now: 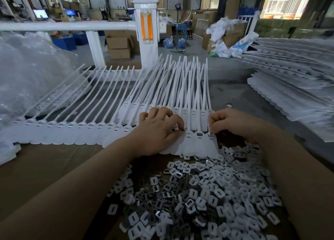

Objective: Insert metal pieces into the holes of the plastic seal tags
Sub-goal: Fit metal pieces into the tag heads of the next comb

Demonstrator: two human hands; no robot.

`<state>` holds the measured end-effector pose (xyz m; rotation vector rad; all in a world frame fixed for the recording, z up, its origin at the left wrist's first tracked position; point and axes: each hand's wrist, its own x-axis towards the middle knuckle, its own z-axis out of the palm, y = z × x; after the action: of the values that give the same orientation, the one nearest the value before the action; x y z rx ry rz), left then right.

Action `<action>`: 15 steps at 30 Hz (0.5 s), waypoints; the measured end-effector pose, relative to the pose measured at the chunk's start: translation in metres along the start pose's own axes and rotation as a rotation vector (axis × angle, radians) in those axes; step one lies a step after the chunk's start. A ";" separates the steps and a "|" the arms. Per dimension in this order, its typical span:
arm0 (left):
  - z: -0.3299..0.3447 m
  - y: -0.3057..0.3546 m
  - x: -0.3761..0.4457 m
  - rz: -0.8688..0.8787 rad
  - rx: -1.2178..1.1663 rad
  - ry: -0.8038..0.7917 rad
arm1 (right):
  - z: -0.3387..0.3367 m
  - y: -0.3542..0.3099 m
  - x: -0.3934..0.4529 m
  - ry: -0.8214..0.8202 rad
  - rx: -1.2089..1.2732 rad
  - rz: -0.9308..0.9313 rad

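Note:
A joined strip of white plastic seal tags (198, 147) lies on the brown table, their long tails fanning away from me. My left hand (159, 129) presses down on the strip, fingertips curled near a tag's hole. My right hand (229, 122) pinches a small metal piece (210, 134) at the hole of the rightmost tag. The tag beside it has a metal piece (199, 134) seated in its hole. A heap of small metal pieces and white plastic caps (198, 194) lies close in front of me.
More rows of seal tags (72, 133) extend left across the table. Stacked tag strips (296, 87) sit at the right. A clear plastic bag (30, 73) bulges at the left. A white railing post (147, 31) stands behind the table.

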<state>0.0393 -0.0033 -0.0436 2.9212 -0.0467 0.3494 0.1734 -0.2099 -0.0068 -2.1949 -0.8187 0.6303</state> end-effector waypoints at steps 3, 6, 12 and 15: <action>-0.001 0.001 -0.001 -0.003 -0.001 -0.002 | -0.001 -0.002 -0.001 -0.009 -0.016 0.008; -0.001 0.002 -0.001 -0.008 -0.005 0.004 | -0.002 -0.003 -0.003 -0.033 -0.008 0.016; -0.001 0.001 -0.001 -0.006 -0.004 0.006 | -0.004 -0.008 -0.009 -0.087 -0.066 0.015; -0.001 0.001 -0.001 -0.004 -0.006 0.003 | -0.004 -0.010 -0.011 -0.105 -0.049 0.026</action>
<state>0.0379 -0.0039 -0.0429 2.9145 -0.0409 0.3525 0.1652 -0.2138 0.0052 -2.2352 -0.8697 0.7507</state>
